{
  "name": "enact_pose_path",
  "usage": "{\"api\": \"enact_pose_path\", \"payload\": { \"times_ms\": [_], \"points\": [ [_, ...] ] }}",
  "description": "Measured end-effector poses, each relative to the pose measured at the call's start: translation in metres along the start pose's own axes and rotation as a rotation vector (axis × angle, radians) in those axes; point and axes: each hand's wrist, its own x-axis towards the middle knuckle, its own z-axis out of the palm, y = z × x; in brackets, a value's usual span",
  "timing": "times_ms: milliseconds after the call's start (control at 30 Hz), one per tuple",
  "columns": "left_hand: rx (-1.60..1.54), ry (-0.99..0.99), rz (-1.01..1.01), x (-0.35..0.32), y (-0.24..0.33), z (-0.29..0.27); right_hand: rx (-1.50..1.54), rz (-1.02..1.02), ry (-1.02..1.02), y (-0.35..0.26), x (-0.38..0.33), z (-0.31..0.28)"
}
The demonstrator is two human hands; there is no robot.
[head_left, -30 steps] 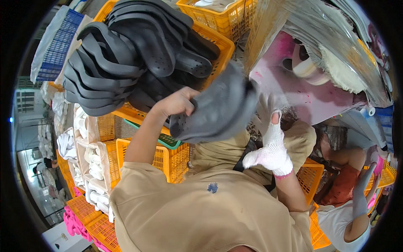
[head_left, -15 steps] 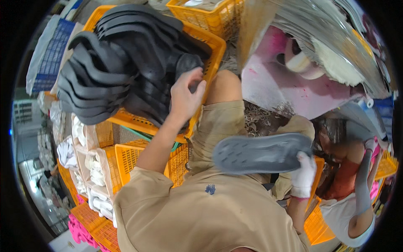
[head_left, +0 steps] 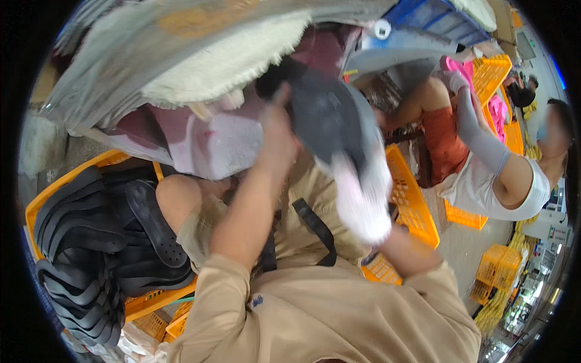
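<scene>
Two hands at one dark shoe (head_left: 333, 115), up above the lap (head_left: 315, 193). Gripping the lower end with the right hand (head_left: 364, 196), gloved in white. Keeping close at the other side with the left hand (head_left: 279, 133), bare, partly bent; too blurred to tell if touching or holding. Judging from this, probably in the middle of handling one single shoe, near the pale stained board (head_left: 212, 148). For next move, calling for firm hold by the gloved side and careful placing of the bare one. Farther out: above the board, white fluffy cloth (head_left: 224, 63); at lower left, yellow crate (head_left: 160, 304) with more dark shoes (head_left: 78, 224), stacked; at right, co-worker in white shirt (head_left: 499, 187).
</scene>
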Motion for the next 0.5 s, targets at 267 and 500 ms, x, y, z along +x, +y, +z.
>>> {"api": "enact_pose_path", "payload": {
  "times_ms": [267, 500],
  "points": [
    [1.839, 0.424, 0.494, -0.035, 0.125, -0.045, -0.121, 0.147, -0.183, 0.080, 0.123, 0.060],
    [1.212, -0.012, 0.423, -0.046, 0.063, -0.105, -0.523, -0.042, -0.228, 0.033, 0.113, 0.055]
  ]
}}
